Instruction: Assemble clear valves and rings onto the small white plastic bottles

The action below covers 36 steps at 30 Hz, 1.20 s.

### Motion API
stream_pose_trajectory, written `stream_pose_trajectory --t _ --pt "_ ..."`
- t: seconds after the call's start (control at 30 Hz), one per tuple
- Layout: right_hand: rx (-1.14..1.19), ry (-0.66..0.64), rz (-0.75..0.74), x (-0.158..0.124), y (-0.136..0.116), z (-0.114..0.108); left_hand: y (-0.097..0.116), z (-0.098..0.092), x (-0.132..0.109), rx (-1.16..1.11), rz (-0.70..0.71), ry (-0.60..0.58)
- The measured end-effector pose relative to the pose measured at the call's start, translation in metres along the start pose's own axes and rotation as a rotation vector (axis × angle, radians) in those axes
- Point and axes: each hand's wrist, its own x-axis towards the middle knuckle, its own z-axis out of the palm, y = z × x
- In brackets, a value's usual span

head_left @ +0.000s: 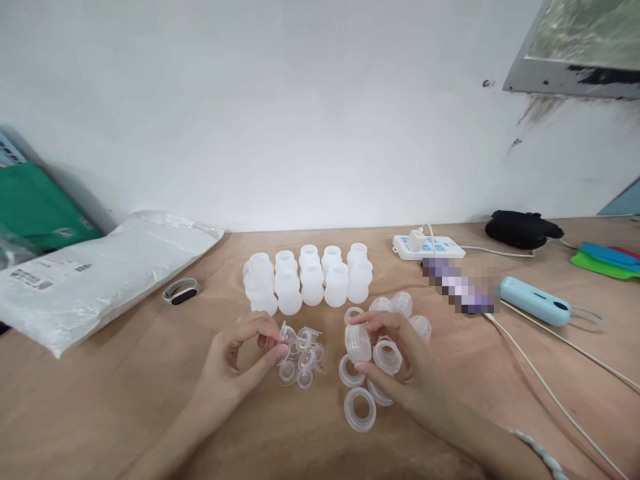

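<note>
My left hand [239, 353] pinches a small clear plastic valve [285, 332] between thumb and fingertips, just left of a heap of several like valves [303, 363]. My right hand [395, 360] is closed on a translucent white silicone cup [359, 343], held on its side. Loose silicone cups and rings [359, 408] lie under and around that hand. Behind both hands, two rows of several upright white silicone cups [313, 280] stand on the wooden table [100, 400].
A white plastic bag [100, 273] lies at the left with a grey wristband [181, 291] beside it. A power strip [427, 247], black pouch [520, 229], light blue device [535, 301] and white cables [550, 393] occupy the right. A white wall rises behind.
</note>
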Motion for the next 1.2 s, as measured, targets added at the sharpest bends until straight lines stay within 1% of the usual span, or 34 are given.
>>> stream_pose_trajectory --t 0.07,0.17,0.33,0.43,0.5,0.63,0.8,0.87,0.97,1.0,1.07,1.13,1.2 --pt "0.043 0.008 -0.01 -0.002 -0.002 0.003 0.005 0.011 -0.003 -0.077 -0.017 0.027" --pt "0.046 -0.01 -0.082 -0.004 -0.007 0.007 0.014 0.027 -0.009 -0.138 -0.021 0.013" --pt "0.016 -0.088 -0.146 -0.006 -0.015 0.012 0.024 0.045 -0.02 -0.224 -0.02 -0.07" --pt "0.009 -0.091 -0.178 -0.007 -0.018 0.014 0.024 0.052 -0.026 -0.278 -0.039 -0.133" --pt "0.006 -0.096 -0.2 -0.006 -0.019 0.013 0.024 0.054 -0.028 -0.308 -0.06 -0.16" --pt "0.028 -0.145 -0.196 -0.004 -0.021 0.008 0.025 0.054 -0.029 -0.334 -0.074 -0.16" --pt "0.037 -0.117 -0.158 -0.006 -0.019 0.007 0.025 0.054 -0.029 -0.322 -0.064 -0.187" --pt "0.053 -0.092 -0.149 -0.008 -0.016 0.01 0.023 0.056 -0.032 -0.313 -0.065 -0.14" --pt "0.087 -0.077 -0.151 -0.011 -0.015 0.012 0.021 0.06 -0.037 -0.287 -0.053 0.028" --pt "0.091 -0.083 -0.151 -0.011 -0.015 0.013 0.021 0.061 -0.038 -0.269 -0.033 0.049" --pt "0.087 -0.103 -0.151 -0.011 -0.016 0.013 0.021 0.062 -0.04 -0.227 0.016 0.007" --pt "0.068 -0.101 -0.167 -0.011 -0.017 0.013 0.021 0.062 -0.041 -0.205 0.034 -0.049" --pt "0.016 -0.1 -0.187 -0.011 -0.016 0.012 0.021 0.061 -0.041 -0.216 0.031 -0.057"
